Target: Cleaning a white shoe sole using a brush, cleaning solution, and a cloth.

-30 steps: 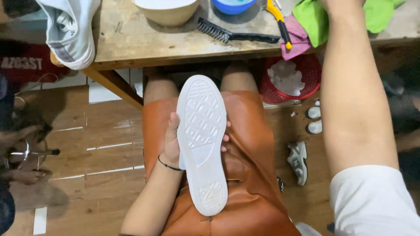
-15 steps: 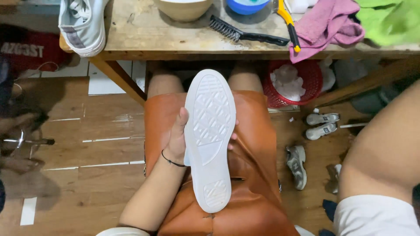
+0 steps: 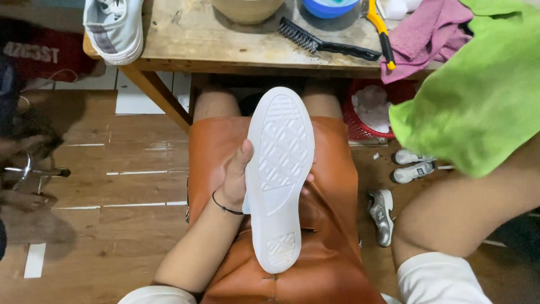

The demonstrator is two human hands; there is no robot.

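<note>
Left hand [image 3: 236, 177] gripping white shoe [image 3: 279, 174] sole-up over lap, fingers wrapped underneath. Right hand hidden behind green cloth [image 3: 478, 95], grip unclear, can't tell. Imo keep sole steady and flat, wipe heel-to-toe along tread grooves.

Even indoor light, dim under the table [image 3: 236, 53], green cloth [image 3: 478, 95] motion-blurred at right

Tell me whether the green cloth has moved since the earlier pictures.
Yes. The green cloth has come off the far right of the wooden table and now hangs nearer, over the red basket.
</note>
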